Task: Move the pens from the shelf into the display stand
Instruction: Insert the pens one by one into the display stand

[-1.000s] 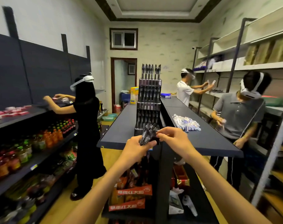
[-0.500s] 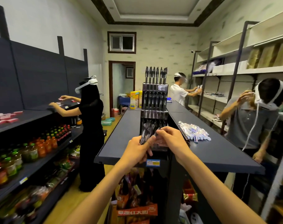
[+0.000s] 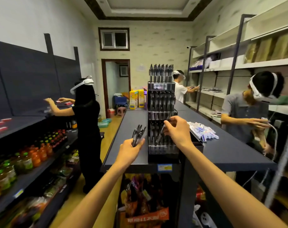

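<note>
A tall black tiered display stand (image 3: pixel 161 112) full of dark pens stands at the near end of the dark shelf top (image 3: pixel 133 125). My left hand (image 3: pixel 131 151) grips a bundle of several dark pens (image 3: pixel 138 134), held upright just left of the stand. My right hand (image 3: pixel 177 130) pinches a single pen (image 3: pixel 161 134) and holds it slanted against the stand's lowest tier. Each tier holds rows of pens, and more stick up from the top.
A pile of small white and blue packets (image 3: pixel 202 130) lies on the shelf top right of the stand. Three people with headsets work at side shelves: one at left (image 3: pixel 87 122), two at right (image 3: pixel 248 112). Bottled drinks (image 3: pixel 33 155) fill the left shelves.
My hands have parted: the right hand took one pen from the bundle and brought it to the stand's lowest tier. The left hand moved left with the rest. The view came closer.
</note>
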Motion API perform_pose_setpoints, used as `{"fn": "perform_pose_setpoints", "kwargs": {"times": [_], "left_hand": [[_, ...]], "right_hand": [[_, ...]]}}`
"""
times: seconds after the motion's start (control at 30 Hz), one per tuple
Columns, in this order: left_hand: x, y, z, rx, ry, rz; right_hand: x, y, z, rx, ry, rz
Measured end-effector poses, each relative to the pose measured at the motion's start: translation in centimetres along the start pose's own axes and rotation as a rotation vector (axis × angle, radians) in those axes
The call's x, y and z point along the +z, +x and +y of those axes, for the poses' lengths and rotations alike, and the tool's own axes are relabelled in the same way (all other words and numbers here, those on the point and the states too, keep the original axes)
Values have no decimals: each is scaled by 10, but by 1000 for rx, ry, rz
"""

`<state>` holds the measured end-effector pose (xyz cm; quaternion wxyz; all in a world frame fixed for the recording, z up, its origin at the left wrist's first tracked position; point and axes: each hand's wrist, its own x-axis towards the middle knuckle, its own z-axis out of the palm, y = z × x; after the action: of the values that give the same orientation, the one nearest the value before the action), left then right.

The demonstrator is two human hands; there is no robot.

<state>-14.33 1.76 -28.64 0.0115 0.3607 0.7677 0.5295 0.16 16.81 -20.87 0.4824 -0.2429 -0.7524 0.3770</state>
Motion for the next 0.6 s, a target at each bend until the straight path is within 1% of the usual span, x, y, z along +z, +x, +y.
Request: {"fn": "perform_pose_setpoints", "kwargs": {"times": [0.1,0.27,0.6], "left_hand": [[-1,3,-5,34,5,1],[3,12,1,-12,-20,18],[18,24,12,18,-20,52]], "right_hand": [[9,2,0,-131,-173,21],[23,11,0,-214,-225,-12],[40,12,13,-175,-246,-102]]}}
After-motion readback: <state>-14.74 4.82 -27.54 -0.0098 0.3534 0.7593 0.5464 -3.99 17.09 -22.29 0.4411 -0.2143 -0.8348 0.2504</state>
